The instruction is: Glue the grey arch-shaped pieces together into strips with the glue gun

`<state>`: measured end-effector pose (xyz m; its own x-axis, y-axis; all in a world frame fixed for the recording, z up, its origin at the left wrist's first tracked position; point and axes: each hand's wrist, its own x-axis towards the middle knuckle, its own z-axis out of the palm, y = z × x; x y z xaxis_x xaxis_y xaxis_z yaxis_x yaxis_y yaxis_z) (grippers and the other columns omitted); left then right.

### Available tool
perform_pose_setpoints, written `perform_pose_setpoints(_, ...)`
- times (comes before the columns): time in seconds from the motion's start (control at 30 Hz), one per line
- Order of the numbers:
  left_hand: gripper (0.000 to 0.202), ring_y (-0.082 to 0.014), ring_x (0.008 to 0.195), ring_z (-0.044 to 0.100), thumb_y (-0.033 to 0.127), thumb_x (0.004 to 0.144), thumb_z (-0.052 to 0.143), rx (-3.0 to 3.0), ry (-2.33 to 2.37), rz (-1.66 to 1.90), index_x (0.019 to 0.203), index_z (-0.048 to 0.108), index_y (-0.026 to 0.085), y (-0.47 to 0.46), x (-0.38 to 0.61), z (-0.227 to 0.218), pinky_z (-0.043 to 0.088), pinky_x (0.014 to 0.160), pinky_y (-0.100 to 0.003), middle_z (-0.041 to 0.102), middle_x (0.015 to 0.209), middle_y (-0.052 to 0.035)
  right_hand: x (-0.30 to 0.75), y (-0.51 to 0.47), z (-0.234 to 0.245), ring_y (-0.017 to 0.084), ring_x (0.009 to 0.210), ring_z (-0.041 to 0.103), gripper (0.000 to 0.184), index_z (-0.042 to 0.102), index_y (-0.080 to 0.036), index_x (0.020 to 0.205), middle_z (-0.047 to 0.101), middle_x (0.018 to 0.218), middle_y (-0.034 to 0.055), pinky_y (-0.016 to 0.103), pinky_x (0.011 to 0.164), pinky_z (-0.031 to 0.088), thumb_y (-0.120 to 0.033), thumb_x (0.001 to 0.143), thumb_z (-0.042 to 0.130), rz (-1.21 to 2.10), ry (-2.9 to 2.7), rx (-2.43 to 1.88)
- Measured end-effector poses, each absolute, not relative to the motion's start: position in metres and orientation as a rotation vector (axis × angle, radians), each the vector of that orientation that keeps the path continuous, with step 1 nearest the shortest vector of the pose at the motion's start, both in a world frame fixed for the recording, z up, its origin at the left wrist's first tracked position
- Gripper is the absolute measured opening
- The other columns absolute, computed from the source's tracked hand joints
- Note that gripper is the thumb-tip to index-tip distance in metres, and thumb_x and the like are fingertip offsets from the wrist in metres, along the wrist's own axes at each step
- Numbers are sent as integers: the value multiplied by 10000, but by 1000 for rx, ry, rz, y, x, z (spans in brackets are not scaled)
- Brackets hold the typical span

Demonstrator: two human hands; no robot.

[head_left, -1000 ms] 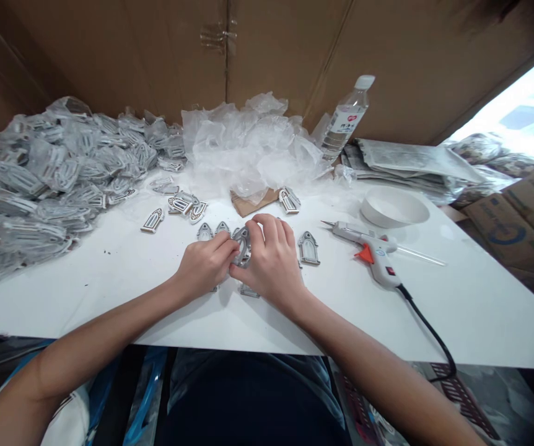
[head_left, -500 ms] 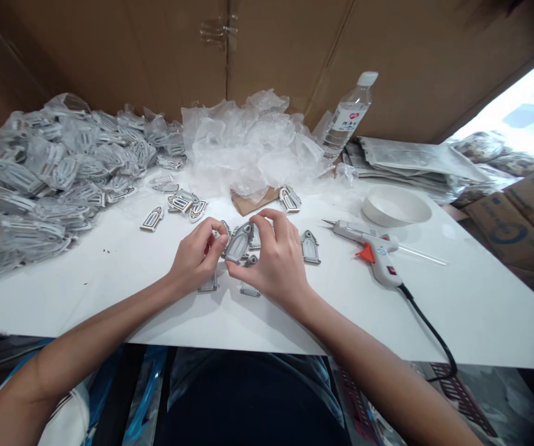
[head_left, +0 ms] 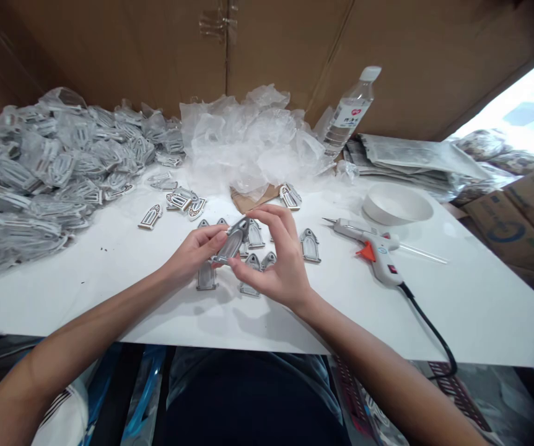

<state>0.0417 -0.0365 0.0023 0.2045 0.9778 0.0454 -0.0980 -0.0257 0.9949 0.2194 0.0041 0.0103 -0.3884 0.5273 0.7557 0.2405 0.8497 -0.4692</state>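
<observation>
Both hands hold one small grey arch-shaped window piece (head_left: 232, 243) a little above the white table (head_left: 109, 279). My left hand (head_left: 192, 255) pinches its lower left edge with closed fingers. My right hand (head_left: 279, 257) grips it from the right, fingertips on its top end and thumb beneath. Several more grey window pieces (head_left: 206, 277) lie flat on the table under and around the hands, one of them (head_left: 310, 245) just right of my right hand.
A white hot glue gun (head_left: 375, 251) with an orange trigger and black cord lies to the right, a white bowl (head_left: 397, 203) behind it. A heap of bagged pieces (head_left: 39, 167) fills the left, crumpled clear plastic (head_left: 248, 139) and a water bottle (head_left: 350, 111) stand at the back.
Both hands have lifted the grey window piece off the table and tilted it up toward me. The pieces that lay under my hands now show on the table.
</observation>
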Motion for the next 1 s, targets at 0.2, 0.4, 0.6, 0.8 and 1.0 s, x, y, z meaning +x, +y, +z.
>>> perform_pose_setpoints(0.2, 435, -51, 535, 449, 557, 891, 581, 1228, 945, 1174, 1004, 657, 144, -38, 42, 2, 355, 481, -165, 602, 701, -1, 219, 5, 9, 209, 1143, 525, 289, 561, -192, 1043, 492, 1149, 96, 395, 957, 495, -204, 780, 679, 120, -1900, -496)
perform_pose_setpoints(0.4, 429, -48, 528, 451, 534, 879, 613, 1217, 972, 1187, 1033, 663, 136, -39, 42, 4, 351, 460, -150, 602, 680, 0, 219, 8, 3, 225, 1220, 488, 221, 592, -170, 1021, 479, 1192, 104, 417, 1017, 481, -147, 816, 670, 163, -2034, -420)
perform_pose_setpoints(0.6, 466, -54, 528, 463, 547, 872, 616, 1231, 990, 1171, 1044, 650, 115, -40, 44, 8, 350, 456, -142, 641, 670, -31, 218, 10, 3, 227, 1234, 471, 137, 572, -149, 947, 472, 1189, 108, 429, 1022, 478, -69, 839, 598, 152, -2046, -387)
perform_pose_setpoints(0.8, 465, -53, 524, 464, 552, 872, 614, 1238, 991, 1173, 1034, 650, 118, -40, 44, 8, 353, 458, -146, 645, 676, -34, 216, 10, 2, 250, 1256, 454, 143, 515, -136, 979, 451, 1182, 130, 455, 1035, 480, -55, 863, 531, 112, -2090, -354)
perform_pose_setpoints(1.0, 430, -62, 542, 488, 549, 872, 618, 1207, 1019, 1233, 997, 642, 138, -37, 40, 4, 359, 459, -146, 658, 690, -34, 219, 10, 2, 232, 1286, 432, 141, 491, -157, 981, 430, 1193, 113, 407, 973, 525, -58, 882, 510, 161, -2098, -380)
